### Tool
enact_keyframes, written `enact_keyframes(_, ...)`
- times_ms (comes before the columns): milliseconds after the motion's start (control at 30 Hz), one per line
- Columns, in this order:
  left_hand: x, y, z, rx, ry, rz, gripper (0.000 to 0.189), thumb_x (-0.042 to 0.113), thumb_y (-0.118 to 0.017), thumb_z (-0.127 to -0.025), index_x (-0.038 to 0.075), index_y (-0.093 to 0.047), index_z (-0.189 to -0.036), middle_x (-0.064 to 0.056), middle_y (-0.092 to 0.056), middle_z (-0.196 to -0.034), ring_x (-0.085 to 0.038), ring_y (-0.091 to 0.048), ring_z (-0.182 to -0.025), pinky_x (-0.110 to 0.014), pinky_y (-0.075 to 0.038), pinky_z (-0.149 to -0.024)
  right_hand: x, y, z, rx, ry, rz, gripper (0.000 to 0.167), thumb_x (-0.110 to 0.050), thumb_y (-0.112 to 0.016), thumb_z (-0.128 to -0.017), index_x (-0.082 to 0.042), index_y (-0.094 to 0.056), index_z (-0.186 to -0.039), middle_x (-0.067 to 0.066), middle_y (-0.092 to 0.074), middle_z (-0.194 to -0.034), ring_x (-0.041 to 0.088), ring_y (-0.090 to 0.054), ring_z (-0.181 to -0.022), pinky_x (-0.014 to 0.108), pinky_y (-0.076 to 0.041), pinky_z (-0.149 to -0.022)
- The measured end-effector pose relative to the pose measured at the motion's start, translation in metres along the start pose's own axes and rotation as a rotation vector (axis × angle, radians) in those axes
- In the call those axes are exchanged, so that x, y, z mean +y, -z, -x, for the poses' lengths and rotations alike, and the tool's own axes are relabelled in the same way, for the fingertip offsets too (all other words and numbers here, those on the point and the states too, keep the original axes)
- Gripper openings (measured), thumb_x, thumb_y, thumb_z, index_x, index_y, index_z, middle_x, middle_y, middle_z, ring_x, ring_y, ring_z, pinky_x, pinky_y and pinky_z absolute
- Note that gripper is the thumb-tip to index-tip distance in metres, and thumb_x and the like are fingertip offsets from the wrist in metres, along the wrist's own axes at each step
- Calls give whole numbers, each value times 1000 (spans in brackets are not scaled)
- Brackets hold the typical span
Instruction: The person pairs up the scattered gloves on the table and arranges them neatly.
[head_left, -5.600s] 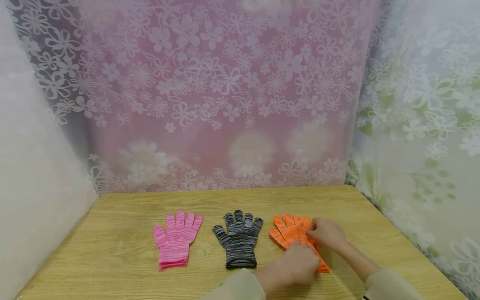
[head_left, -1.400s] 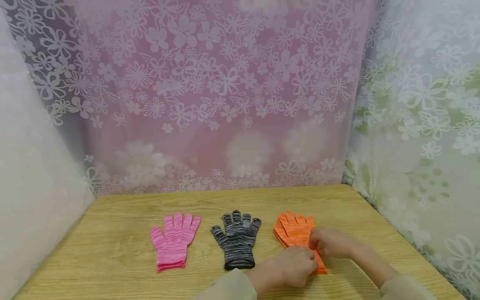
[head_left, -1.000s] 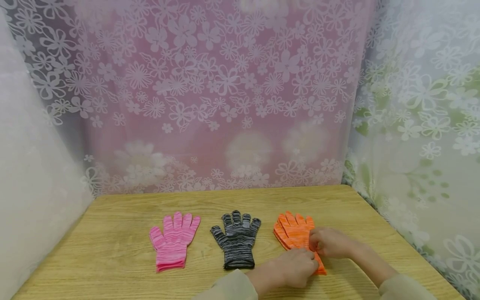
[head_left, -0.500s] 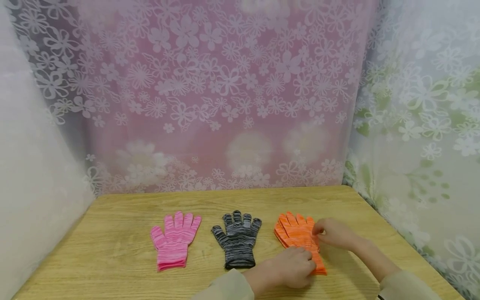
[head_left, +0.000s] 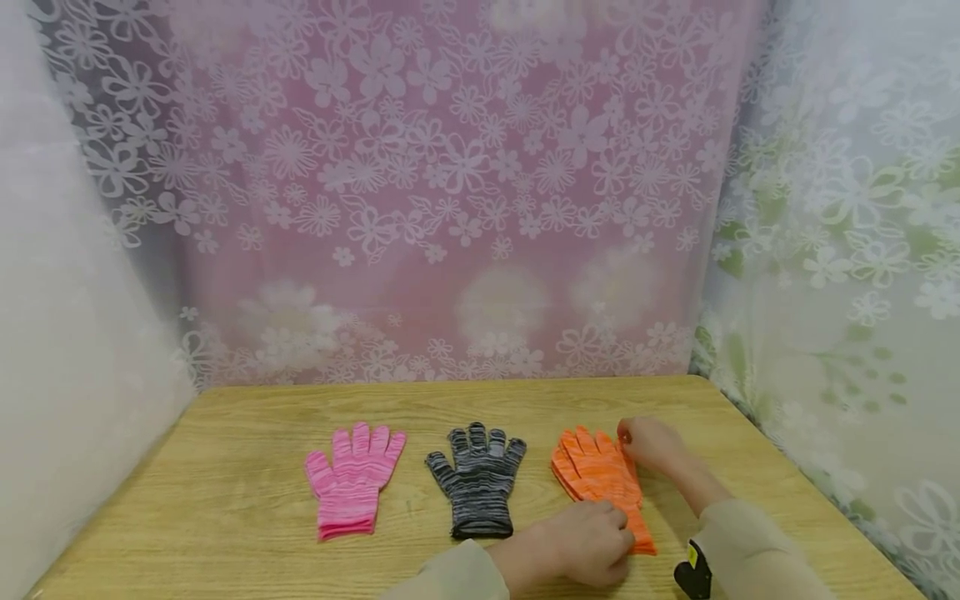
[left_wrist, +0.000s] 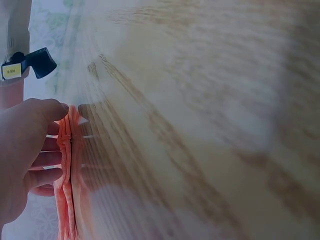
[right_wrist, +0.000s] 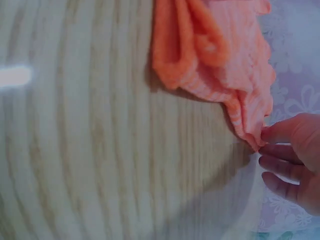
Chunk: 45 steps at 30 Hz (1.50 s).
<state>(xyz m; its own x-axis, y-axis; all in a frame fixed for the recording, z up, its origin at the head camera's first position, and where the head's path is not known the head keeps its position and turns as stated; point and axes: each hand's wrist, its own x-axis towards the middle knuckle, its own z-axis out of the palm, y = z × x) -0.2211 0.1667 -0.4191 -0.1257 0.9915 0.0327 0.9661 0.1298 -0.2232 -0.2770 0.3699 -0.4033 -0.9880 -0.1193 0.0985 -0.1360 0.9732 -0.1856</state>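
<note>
An orange knit glove (head_left: pixel 596 471) lies palm-flat at the right, fingers pointing away. A doubled edge along its left side suggests a second glove beneath. My left hand (head_left: pixel 588 542) rests across its cuff; in the left wrist view the spread fingers (left_wrist: pixel 49 159) press the layered orange fabric (left_wrist: pixel 65 185). At the glove's rightmost finger, my right hand (head_left: pixel 652 446) pinches the tip. The right wrist view shows thumb and forefinger (right_wrist: pixel 280 132) on a drawn-out corner of the orange knit (right_wrist: pixel 240 65). The left hand covers part of the cuff.
A black-and-grey knit glove (head_left: pixel 480 483) lies left of the orange one. Further left is a pink glove (head_left: pixel 352 479). All lie on a wood-grain table (head_left: pixel 247 467), with floral curtains (head_left: pixel 450 192) at its back and sides. A black wrist strap (head_left: pixel 696 575) shows at the right sleeve.
My right hand has moved from the orange glove's side away towards its finger tips. The glove's fingers now lie more evenly stacked than several seconds ago. My left hand stays at the cuff.
</note>
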Motion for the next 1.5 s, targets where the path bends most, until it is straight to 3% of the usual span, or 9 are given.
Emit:
enact_keyframes(167,0,1,0,3,-2,1,13,33,-52,-93,25,-62,-93,10,-48,-81,-1,-43,-69,-13,-36,-60,2,-5,-2,22,17,-2,14,0,-58,-83,-2,-65,-95,8,-62,-86,25,-60,-76,39,-49,-63)
enact_keyframes(433,0,3,1,0,-3,-2,13,34,-52,-93,26,-62,-93,10,-48,-81,-1,-42,-68,-13,-35,-60,11,-10,-3,120,98,-11,10,3,-60,-82,-1,-65,-90,11,-63,-85,28,-60,-76,39,-49,-64)
enact_keyframes(800,0,2,1,-3,6,-13,13,35,-52,-93,27,-61,-94,11,-47,-81,-1,-41,-68,-12,-35,-60,8,-3,-2,74,123,26,14,-3,-63,-84,-1,-65,-98,10,-61,-91,29,-60,-83,40,-49,-67)
enact_keyframes(1033,-1,4,3,-11,3,-12,15,36,-51,-93,27,-62,-96,11,-49,-84,-1,-42,-70,-12,-36,-61,-2,-2,-8,41,234,-10,10,-6,-64,-84,-5,-67,-94,5,-64,-87,21,-61,-76,35,-49,-64)
enact_keyframes(1200,1,4,4,-1,-15,-14,15,35,-51,-93,26,-62,-97,11,-49,-84,-1,-42,-70,-12,-35,-60,-6,-9,-8,20,176,-32,10,-4,-64,-83,-6,-67,-92,1,-62,-80,14,-55,-67,31,-46,-58)
enact_keyframes(1500,0,0,3,11,-13,-21,14,35,-52,-92,27,-62,-93,11,-47,-81,0,-41,-69,-12,-35,-60,-9,-14,-7,65,79,-68,15,2,-59,-81,-3,-66,-93,4,-61,-76,14,-54,-61,31,-44,-54)
